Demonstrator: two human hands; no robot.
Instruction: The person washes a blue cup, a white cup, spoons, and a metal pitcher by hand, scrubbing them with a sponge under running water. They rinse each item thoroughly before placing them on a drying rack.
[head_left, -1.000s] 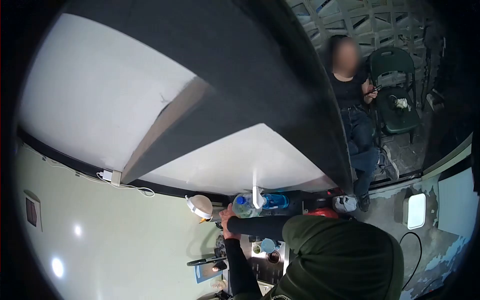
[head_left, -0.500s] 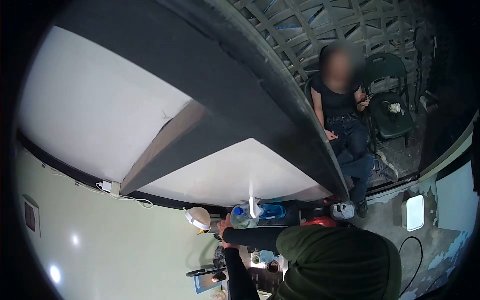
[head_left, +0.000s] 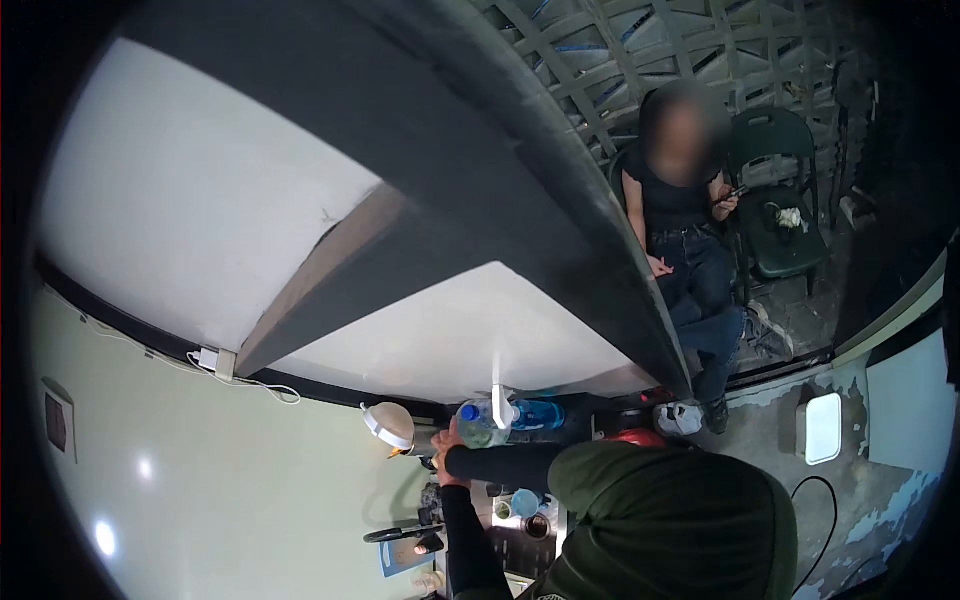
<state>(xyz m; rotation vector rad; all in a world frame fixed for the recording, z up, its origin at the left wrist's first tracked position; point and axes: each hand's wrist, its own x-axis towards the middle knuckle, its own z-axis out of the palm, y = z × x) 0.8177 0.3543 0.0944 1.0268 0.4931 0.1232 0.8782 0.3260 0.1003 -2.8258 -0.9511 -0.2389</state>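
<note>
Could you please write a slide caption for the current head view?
Two hands close together beside a blue-capped bottle, with a seated person next to a green chair.

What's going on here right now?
Someone in a dark green top has both bare hands together at the near end of a grey object, beside a beige-and-white domed item; the grip is too small to make out. A blue-capped clear bottle and a blue bottle stand next to the hands, and a light blue cup is lower in view. Off to the upper right, another person sits holding a small dark device.
</note>
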